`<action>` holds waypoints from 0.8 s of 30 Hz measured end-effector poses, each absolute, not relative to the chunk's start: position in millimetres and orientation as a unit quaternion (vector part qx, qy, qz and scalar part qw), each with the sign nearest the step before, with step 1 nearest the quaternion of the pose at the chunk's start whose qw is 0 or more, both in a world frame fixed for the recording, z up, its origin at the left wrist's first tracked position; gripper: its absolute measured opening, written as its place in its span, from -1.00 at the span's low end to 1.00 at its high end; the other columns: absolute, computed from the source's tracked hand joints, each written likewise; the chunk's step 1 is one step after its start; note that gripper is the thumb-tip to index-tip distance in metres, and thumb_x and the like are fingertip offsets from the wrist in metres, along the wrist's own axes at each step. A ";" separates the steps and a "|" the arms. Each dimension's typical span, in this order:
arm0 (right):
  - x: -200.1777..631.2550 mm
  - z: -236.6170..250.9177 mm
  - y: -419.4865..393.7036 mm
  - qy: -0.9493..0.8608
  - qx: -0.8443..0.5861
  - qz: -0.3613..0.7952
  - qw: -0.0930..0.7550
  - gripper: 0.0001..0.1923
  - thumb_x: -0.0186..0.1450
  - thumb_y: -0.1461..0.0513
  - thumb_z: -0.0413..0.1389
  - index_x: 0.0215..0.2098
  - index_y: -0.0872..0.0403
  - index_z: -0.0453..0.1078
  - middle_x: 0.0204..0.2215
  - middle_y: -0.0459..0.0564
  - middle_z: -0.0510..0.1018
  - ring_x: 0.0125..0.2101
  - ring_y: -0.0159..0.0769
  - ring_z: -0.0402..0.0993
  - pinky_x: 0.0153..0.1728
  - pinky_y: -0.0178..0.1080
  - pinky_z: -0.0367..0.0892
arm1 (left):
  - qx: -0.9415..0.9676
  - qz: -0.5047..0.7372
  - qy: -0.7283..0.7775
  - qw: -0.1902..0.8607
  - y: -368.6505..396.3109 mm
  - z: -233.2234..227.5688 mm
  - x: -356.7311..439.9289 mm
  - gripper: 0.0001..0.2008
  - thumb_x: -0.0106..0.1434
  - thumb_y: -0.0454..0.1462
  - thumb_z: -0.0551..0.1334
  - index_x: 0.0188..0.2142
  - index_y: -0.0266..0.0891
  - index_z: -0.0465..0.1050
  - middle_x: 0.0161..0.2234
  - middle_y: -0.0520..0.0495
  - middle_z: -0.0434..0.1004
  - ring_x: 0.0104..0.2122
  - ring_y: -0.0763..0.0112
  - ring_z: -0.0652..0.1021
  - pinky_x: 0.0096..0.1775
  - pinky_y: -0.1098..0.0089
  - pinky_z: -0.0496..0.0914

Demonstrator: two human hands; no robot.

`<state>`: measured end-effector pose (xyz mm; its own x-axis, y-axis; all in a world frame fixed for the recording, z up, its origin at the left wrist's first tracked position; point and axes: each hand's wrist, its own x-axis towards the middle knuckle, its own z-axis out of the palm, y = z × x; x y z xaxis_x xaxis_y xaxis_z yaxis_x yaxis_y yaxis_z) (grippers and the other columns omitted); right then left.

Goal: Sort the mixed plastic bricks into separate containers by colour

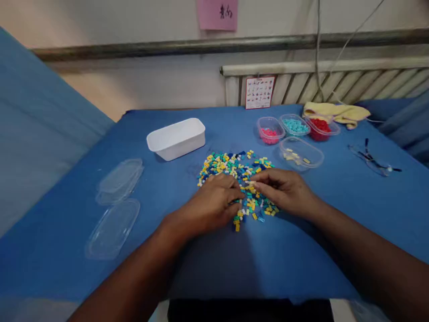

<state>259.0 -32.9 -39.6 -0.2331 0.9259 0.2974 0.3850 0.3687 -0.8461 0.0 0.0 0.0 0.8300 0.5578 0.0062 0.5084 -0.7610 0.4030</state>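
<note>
White tub (176, 138) empty. Small clear tubs: pink beads (270, 130), teal (294, 124), red (321, 127), a few yellow (300, 153). Mixed bead pile (234, 172) mid-table: yellow, teal, blue, white. Left hand (214, 201) and right hand (284, 190) rest on it, fingers curled; grip unclear.

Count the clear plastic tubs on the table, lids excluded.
4. Three sit in a row at the back right: pink beads, teal beads, red beads. The fourth sits in front, nearly empty.
</note>
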 end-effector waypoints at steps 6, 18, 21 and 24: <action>258.7 -43.4 -31.0 -0.726 -0.459 0.319 0.400 -0.82 0.50 0.13 0.26 -0.07 -0.01 0.70 -0.32 -0.09 0.69 -0.41 -0.36 0.52 -0.36 -0.27 0.38 | 0.927 0.087 0.296 0.213 3.9 -7.0 6.4 -0.90 0.42 -0.32 0.30 -0.12 -0.18 0.62 -0.11 -0.09 0.65 -0.05 0.16 0.57 0.03 0.15 0.35; 252.5 -46.8 -30.8 -0.646 -0.471 0.392 0.455 -0.80 0.42 0.07 0.35 -0.12 0.01 0.70 -0.33 -0.06 0.73 -0.37 -0.31 0.59 -0.34 -0.25 0.46 | 0.695 0.294 0.411 0.511 0.2 -18.3 23.7 -0.83 0.35 -0.17 0.41 -0.19 -0.23 0.68 -0.32 -0.02 0.68 -0.34 0.43 0.56 -0.29 0.43 0.40; 248.5 -44.2 -33.1 -0.611 -0.459 0.436 0.475 -0.80 0.37 0.06 0.40 -0.14 0.00 0.71 -0.34 -0.06 0.74 -0.36 -0.32 0.61 -0.32 -0.26 0.49 | 0.662 0.321 0.415 0.535 -2.2 -17.3 27.9 -0.81 0.30 -0.15 0.45 -0.21 -0.23 0.68 -0.30 -0.04 0.70 -0.32 0.43 0.60 -0.28 0.44 0.44; 246.2 -41.6 -34.4 -0.584 -0.452 0.466 0.488 -0.80 0.33 0.07 0.44 -0.17 -0.01 0.71 -0.35 -0.07 0.74 -0.38 -0.33 0.62 -0.33 -0.27 0.50 | 0.638 0.349 0.425 0.539 -3.4 -15.9 30.8 -0.81 0.26 -0.16 0.48 -0.24 -0.24 0.67 -0.33 -0.02 0.69 -0.35 0.46 0.59 -0.29 0.45 0.44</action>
